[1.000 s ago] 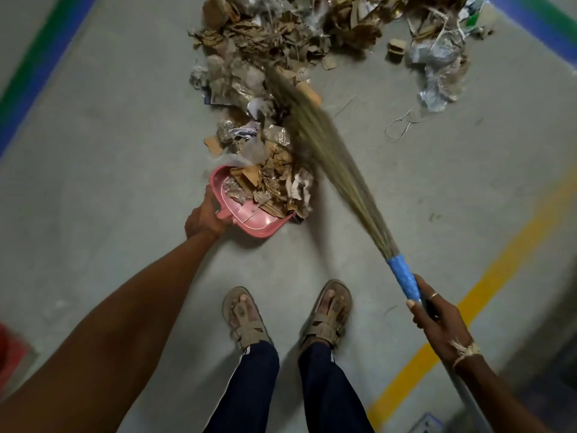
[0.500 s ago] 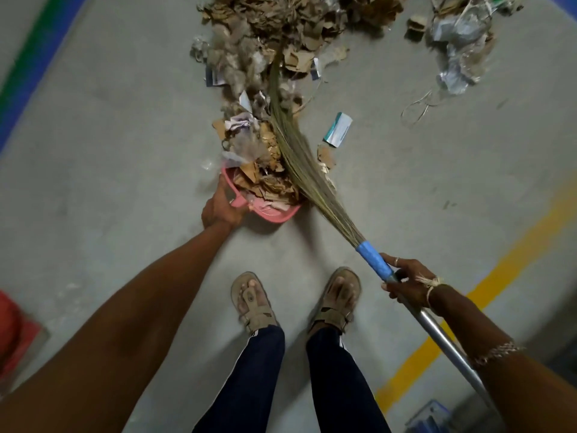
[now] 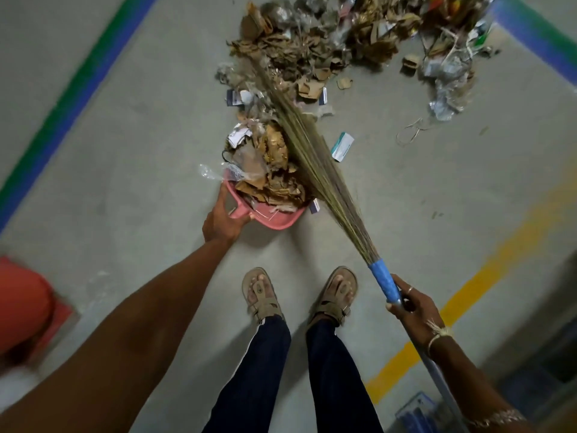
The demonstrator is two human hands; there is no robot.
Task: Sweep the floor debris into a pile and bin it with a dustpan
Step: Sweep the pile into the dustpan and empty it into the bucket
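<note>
In the head view, the pink plastic dustpan point(image 3: 274, 217) lies on the grey floor point(image 3: 140, 182), directly ahead of the left hand point(image 3: 223, 221). This hand grasps its short handle from behind, with the thumb on top. The other fingers are under the handle and hidden, so I can only suppose that they close firmly. The pan itself is light and stiff, but it is loaded high with brown cardboard scraps and thin clear plastic film point(image 3: 268, 170), which are loose and springy. I judge they will slide off if the pan tips forward, so it should be lifted by that handle with the mouth a little raised. The left arm is stretched almost straight, forward and down. The right hand point(image 3: 412, 307) is clenched around the long grass broom point(image 3: 315, 164) just behind its blue taped neck, where the metal shaft begins. The shaft passes back beside the forearm. Beyond this grip the soft, flexible bristles lean over the right edge of the pan and reach into the large heap of torn cardboard and crumpled plastic point(image 3: 312, 54), well ahead of both grips.
</note>
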